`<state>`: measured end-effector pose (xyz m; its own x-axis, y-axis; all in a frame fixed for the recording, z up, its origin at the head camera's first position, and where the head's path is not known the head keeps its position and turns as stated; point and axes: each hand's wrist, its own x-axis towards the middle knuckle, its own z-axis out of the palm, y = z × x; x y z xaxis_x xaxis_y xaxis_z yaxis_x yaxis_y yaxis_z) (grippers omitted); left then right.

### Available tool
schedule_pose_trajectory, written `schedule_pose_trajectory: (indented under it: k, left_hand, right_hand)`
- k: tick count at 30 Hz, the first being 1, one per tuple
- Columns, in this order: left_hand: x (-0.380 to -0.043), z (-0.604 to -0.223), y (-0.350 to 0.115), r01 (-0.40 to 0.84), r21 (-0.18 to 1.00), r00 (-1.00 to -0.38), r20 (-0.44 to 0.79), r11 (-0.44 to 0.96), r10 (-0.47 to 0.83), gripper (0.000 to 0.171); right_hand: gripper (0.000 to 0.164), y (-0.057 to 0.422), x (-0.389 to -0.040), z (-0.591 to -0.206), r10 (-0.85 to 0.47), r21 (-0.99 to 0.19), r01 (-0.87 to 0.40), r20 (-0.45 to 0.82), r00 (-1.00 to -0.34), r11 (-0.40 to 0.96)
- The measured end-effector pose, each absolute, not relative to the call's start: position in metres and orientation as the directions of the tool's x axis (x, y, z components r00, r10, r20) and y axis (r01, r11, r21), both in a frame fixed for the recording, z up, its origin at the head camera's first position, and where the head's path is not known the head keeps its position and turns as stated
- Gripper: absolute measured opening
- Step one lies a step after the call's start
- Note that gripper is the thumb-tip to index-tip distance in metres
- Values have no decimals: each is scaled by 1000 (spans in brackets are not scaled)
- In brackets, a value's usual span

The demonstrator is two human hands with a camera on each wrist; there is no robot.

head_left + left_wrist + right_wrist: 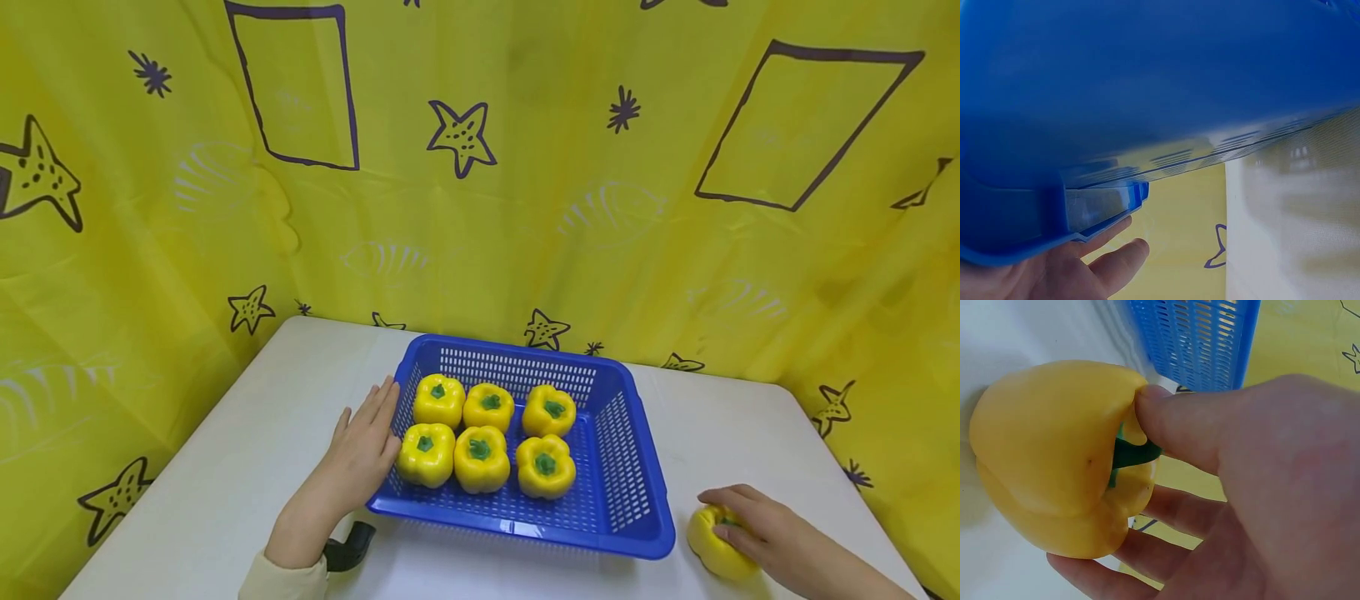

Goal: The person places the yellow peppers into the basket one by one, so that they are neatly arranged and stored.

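Observation:
A blue plastic basket [480,523] with slotted walls stands on the table. Several yellow bell peppers [480,460] with green stems sit upright inside, mostly toward its left and middle. My left hand [362,454] rests against the basket's left rim, fingers straight; the left wrist view shows its fingers [1119,265] by the blue rim [1016,253]. To the right of the basket, my right hand [772,533] grips another yellow bell pepper [1054,450] at its stem end. Its thumb [1179,422] presses near the green stem [1135,454], and the other fingers bend round the opposite side.
The white table [225,467] carries the basket near its back edge. Behind and at both sides hangs a yellow curtain [510,225] printed with starfish and fish. A black curved object [351,547] shows beside the left wrist.

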<state>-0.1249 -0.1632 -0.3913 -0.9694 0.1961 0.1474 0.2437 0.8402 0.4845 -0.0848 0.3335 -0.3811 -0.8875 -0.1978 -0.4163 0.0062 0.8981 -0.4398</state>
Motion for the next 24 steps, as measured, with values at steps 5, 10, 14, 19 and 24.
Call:
schedule_pose_trajectory:
  k: [5,10,14,19,24]
  left_hand:
    - [-126,-392,-163,243,487,-970,144,839,198,63]
    - [-126,-392,-163,237,485,-971,137,842,195,63]
    - [-126,-392,-163,234,483,-972,137,844,191,63]
    - [-126,-392,-163,237,482,-971,142,843,192,63]
    - [-126,-392,-163,233,485,-972,135,843,191,63]
  right_hand:
    - [36,335,-85,-382,-236,-422,-64,-371,-898,904]
    - [42,332,-87,-383,-197,-426,-9,-400,-895,905]
    - [50,330,-88,-384,-168,-418,30,-429,-887,908]
    - [66,327,-87,-387,-116,-365,69,-461,-880,928]
    - [73,323,-85,-392,-61,-334,123,-491,-869,934]
